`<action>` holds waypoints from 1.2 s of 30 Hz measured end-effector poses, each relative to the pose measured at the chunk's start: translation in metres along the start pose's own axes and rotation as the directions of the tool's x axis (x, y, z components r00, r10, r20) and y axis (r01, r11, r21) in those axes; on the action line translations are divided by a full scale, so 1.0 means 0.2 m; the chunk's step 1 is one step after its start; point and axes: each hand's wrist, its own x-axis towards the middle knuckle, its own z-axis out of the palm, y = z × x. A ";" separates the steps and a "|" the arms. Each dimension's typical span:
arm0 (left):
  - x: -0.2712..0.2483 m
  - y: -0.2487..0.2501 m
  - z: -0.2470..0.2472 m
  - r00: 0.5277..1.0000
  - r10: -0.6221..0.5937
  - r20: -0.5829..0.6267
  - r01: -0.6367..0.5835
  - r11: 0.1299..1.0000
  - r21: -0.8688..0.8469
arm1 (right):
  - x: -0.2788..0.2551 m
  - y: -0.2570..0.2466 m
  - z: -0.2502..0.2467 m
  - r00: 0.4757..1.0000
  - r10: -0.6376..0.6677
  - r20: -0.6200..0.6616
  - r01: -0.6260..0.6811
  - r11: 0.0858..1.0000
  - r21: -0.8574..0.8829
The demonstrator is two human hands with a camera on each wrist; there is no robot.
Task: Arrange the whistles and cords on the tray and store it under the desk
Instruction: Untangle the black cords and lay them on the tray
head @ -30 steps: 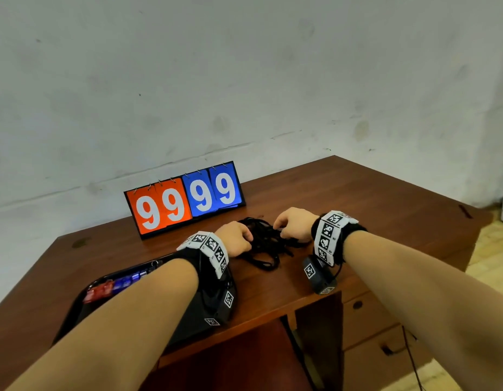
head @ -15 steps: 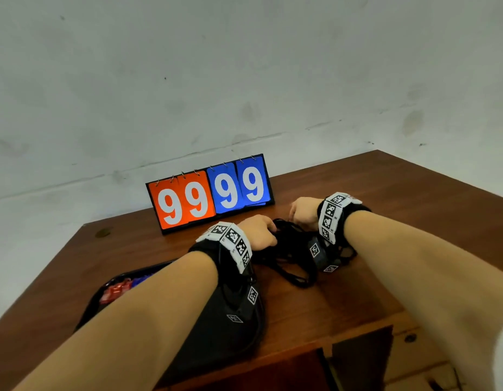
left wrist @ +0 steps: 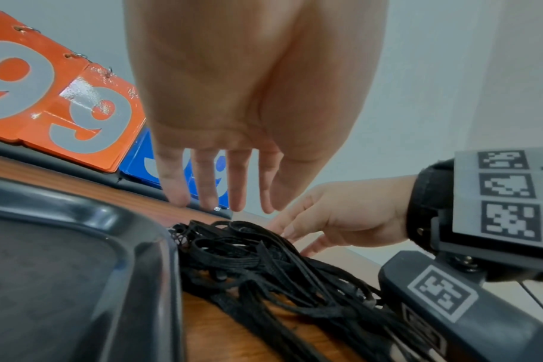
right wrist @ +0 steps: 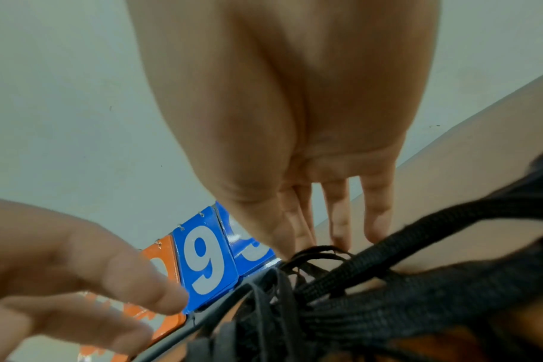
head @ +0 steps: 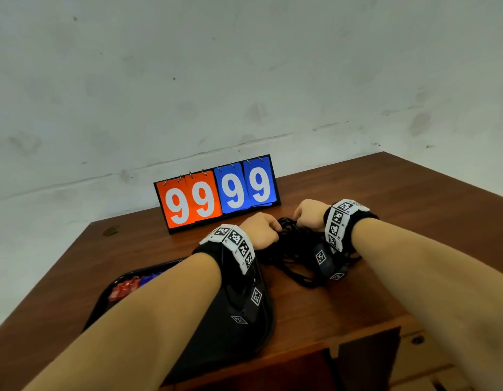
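Note:
A tangle of black cords (head: 294,251) lies on the desk in front of the scoreboard, just right of the black tray (head: 109,303). Red whistles (head: 123,289) and blue whistles (head: 150,277) lie at the tray's far left; my left forearm hides most of the tray. My left hand (head: 263,230) hangs over the left end of the cords (left wrist: 248,257), its fingers (left wrist: 206,186) straight and holding nothing. My right hand (head: 309,214) reaches in from the right, and its straight fingertips (right wrist: 338,232) touch the far end of the cords (right wrist: 326,289).
A flip scoreboard (head: 216,193) showing 99 in orange and 99 in blue stands at the back of the wooden desk (head: 385,210), close behind the cords. A white wall rises behind it. Drawers (head: 419,342) sit under the desk's front right.
Both hands have stayed at the cord pile. My right wrist has come in from the right and now lies over the cords. My view has shifted closer.

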 end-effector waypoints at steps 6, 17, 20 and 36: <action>-0.08 0.11 -0.03 0.991 0.036 -0.130 -0.053 0.990 -0.129 | -0.18 -0.01 -0.12 0.975 -0.064 -0.214 0.101 0.981 0.166; -0.20 0.40 -0.09 0.944 0.070 -0.324 -0.160 0.953 -0.259 | -0.51 -0.11 -0.37 0.849 -0.143 -0.508 0.373 0.844 0.386; -0.20 0.46 -0.08 0.937 0.037 -0.347 -0.159 0.931 -0.329 | -0.59 -0.14 -0.41 0.813 -0.169 -0.557 0.443 0.801 0.404; -0.25 0.56 -0.18 0.920 -0.042 -0.389 -0.247 0.707 -0.662 | -0.75 -0.13 -0.32 0.880 -0.162 -0.447 0.367 0.829 0.422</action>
